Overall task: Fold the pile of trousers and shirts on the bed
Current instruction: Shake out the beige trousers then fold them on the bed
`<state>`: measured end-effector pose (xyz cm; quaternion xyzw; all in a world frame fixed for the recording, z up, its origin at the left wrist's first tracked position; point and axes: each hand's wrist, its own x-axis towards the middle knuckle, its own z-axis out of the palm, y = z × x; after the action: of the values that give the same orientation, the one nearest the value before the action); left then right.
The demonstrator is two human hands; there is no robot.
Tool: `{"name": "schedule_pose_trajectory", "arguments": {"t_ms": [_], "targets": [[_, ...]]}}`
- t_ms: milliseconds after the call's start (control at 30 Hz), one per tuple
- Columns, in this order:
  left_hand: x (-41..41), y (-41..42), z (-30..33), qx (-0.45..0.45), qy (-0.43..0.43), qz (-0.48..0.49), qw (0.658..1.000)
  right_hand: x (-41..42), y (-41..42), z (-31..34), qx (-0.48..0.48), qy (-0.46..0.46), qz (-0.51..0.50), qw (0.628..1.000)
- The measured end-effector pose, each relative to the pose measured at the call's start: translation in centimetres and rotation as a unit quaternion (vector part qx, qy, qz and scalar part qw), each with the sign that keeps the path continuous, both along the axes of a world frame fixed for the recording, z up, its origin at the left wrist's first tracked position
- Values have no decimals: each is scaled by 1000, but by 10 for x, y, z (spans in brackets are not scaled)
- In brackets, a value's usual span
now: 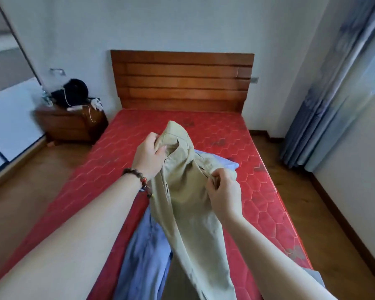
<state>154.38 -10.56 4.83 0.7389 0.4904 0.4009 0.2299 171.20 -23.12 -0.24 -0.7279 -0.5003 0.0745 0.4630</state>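
- Trousers [188,191], khaki, frame centre, held up over the bed [258,180]; legs trail to the bottom edge.
- Left hand [148,156]: fingers [154,140] curled round the waistband's upper left part, thumb on the near side, cloth bunched between.
- Right hand [224,195]: fingers [217,177] pinching the waistband edge at centre right; cloth hangs left of and under them.
- Blue shirt [145,252] lies flat on the bed beneath the trousers, showing lower left and right of centre.
- Bracelet [139,179] on left wrist.
- Headboard [182,81] top centre.
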Motion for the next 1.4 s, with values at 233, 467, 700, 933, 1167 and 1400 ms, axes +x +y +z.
{"name": "schedule_pose_trajectory", "arguments": {"t_ms": [233,467,700,933,1167,1400], "targets": [[-87,15,106,-13,33,-36,999,-115,16,64,88,-42,42,994],[-252,34,182,84,-16,-92,992,-262,40,86,58,-29,71,995],[-369,45,244,104,-28,-138,985,-340,74,149,57,-138,70,986],[-452,47,263,61,18,-215,974,-393,125,263,31,-170,311,935],[-502,46,263,55,91,-155,982,-445,145,274,12,-199,339,920],[-512,33,255,32,122,-90,988,-464,144,278,103,-201,341,913]]}}
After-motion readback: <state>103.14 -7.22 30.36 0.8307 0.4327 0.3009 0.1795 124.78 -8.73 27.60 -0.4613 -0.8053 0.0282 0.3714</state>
